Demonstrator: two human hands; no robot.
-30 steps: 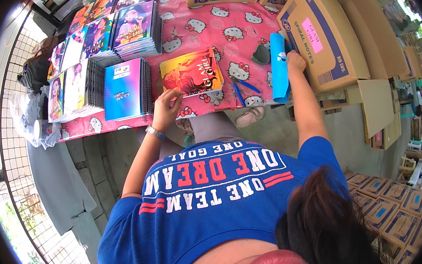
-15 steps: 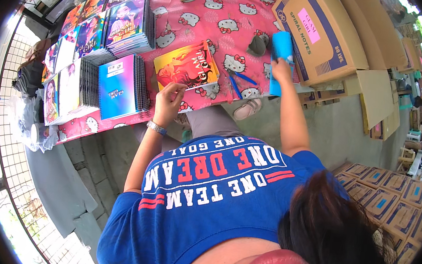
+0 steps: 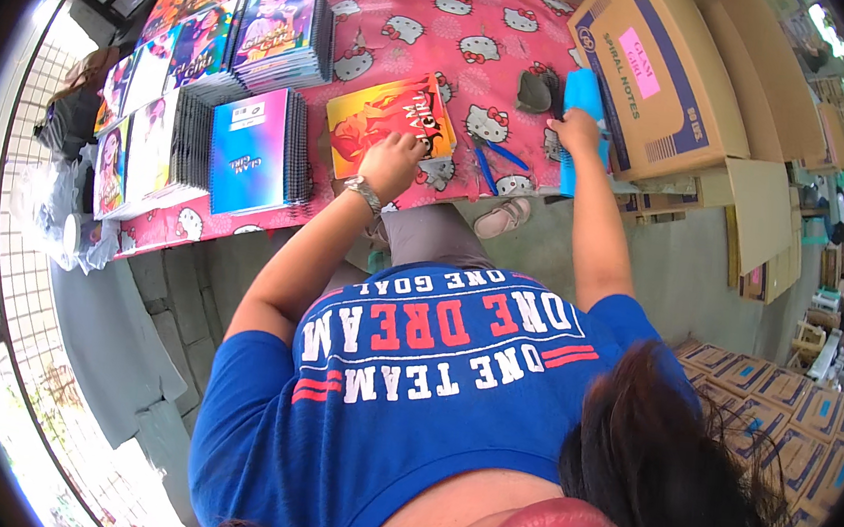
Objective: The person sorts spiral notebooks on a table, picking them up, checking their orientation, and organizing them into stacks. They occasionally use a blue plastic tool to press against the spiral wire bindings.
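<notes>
My left hand (image 3: 393,169) is over the near edge of a spiral notebook (image 3: 364,126) with a yellow, orange and red cover. Its fingers are curled together, and whatever they may hold is hidden. At the table's right side, my right hand (image 3: 576,133) grips a bright blue, sheet-like piece (image 3: 584,95), which lies beside a large carton. Between my hands are blue-handled pliers (image 3: 491,161), lying with their handles spread. A small dark grey object (image 3: 537,91) sits just left of the blue piece.
Stacked spiral notebooks (image 3: 250,163) fill the left of the pink patterned tablecloth (image 3: 409,62). An open brown carton (image 3: 649,73) stands at the right, its flap (image 3: 756,212) hanging over the edge. More cartons (image 3: 782,395) are piled on the floor at lower right.
My left hand has moved right and farther over the yellow-orange notebook. My right hand stays on the blue piece. The whole view has shifted slightly.
</notes>
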